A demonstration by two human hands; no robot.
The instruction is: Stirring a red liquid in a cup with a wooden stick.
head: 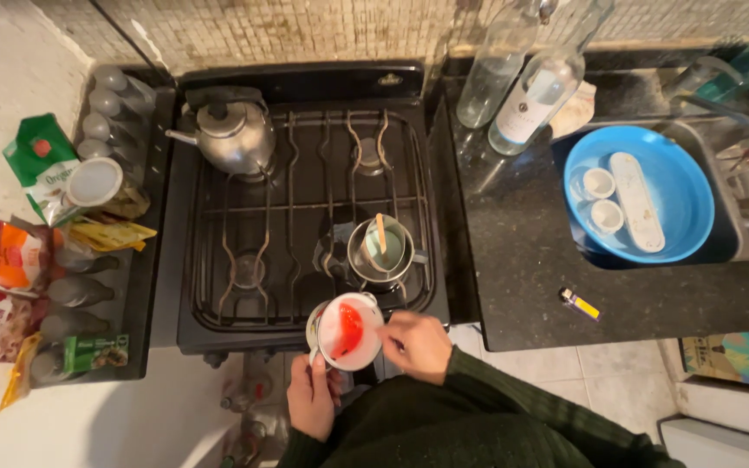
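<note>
Head view shows us our left hand (312, 394) wrapped around a white cup (349, 332) holding something red, right at the front edge of the black gas stove (305, 199). Our right hand (420, 345) pinches closed at the cup's rim; what it grips we cannot tell. Just behind the cup, a small metal pot (383, 251) with a wooden stick sits on the grate. A steel kettle (234, 134) stands on the back-left burner, and a lighter (580, 303) lies on the dark counter.
</note>
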